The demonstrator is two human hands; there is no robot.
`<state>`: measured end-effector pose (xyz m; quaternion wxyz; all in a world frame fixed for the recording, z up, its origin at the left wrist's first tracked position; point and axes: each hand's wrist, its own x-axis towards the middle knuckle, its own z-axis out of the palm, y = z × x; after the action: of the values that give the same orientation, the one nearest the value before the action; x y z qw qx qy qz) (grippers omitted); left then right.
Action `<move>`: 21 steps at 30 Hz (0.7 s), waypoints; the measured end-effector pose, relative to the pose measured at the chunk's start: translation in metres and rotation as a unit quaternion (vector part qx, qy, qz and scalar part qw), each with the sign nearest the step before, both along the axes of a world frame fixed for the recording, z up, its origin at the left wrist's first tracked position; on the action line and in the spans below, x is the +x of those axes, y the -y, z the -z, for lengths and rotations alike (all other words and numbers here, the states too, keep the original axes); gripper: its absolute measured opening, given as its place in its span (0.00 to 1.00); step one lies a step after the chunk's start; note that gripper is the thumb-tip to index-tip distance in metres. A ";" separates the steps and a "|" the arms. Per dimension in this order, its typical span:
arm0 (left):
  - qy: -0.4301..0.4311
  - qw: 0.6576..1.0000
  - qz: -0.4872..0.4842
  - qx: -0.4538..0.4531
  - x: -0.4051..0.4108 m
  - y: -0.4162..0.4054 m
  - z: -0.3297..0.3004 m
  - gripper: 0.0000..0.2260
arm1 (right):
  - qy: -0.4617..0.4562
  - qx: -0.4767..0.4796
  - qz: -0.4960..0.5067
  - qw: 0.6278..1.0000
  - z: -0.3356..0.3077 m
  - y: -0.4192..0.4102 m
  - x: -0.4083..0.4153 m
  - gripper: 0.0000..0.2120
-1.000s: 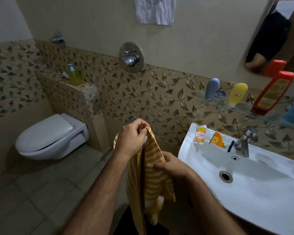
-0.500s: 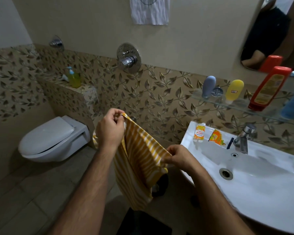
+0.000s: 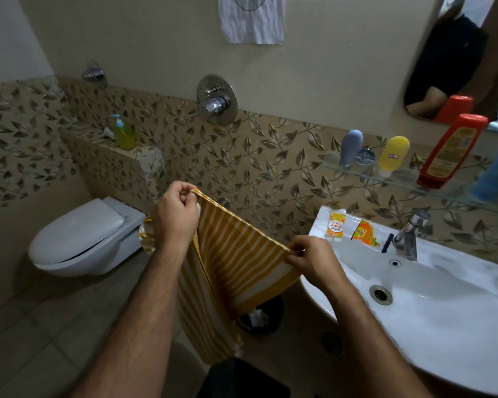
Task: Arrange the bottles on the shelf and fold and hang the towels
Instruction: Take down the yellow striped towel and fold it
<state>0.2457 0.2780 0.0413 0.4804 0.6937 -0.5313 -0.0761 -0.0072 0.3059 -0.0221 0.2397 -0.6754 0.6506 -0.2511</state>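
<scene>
Four bottles [image 3: 449, 150] line shelf [image 3: 357, 171] above sink [image 3: 443, 317].

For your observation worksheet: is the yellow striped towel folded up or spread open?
Partly spread. The left hand and right hand pinch the yellow striped towel along its top edge, stretched between them; the rest hangs in loose layers.

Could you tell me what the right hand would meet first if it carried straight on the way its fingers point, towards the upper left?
Probably only the striped towel it pinches, then the left hand; depth is uncertain.
</scene>
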 end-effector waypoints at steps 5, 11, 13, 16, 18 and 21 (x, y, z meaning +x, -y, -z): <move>0.017 1.000 -0.006 0.017 0.010 0.002 0.004 0.05 | 0.070 -0.010 0.079 0.994 -0.006 0.003 -0.005 0.03; 0.005 0.994 0.007 0.111 0.024 0.008 0.023 0.05 | 0.260 0.031 0.061 0.963 -0.031 0.002 -0.009 0.05; -0.005 0.987 0.025 0.161 0.027 0.010 0.029 0.05 | 0.304 0.042 0.064 0.950 -0.037 0.002 -0.004 0.07; -0.055 0.977 0.052 0.199 0.027 0.011 0.043 0.07 | 0.359 0.047 0.100 0.927 -0.039 0.006 0.010 0.07; -0.084 0.974 0.057 0.201 0.025 0.008 0.052 0.15 | 0.354 0.023 0.127 0.926 -0.039 0.010 0.019 0.08; -0.108 0.973 0.083 0.187 0.017 0.001 0.064 0.17 | 0.285 -0.020 0.122 0.950 -0.037 0.015 0.024 0.07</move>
<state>0.2623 0.2766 -0.0228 0.3886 0.7124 -0.5081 -0.2885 0.0167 0.2904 0.0150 0.3694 -0.4952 0.6277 -0.4735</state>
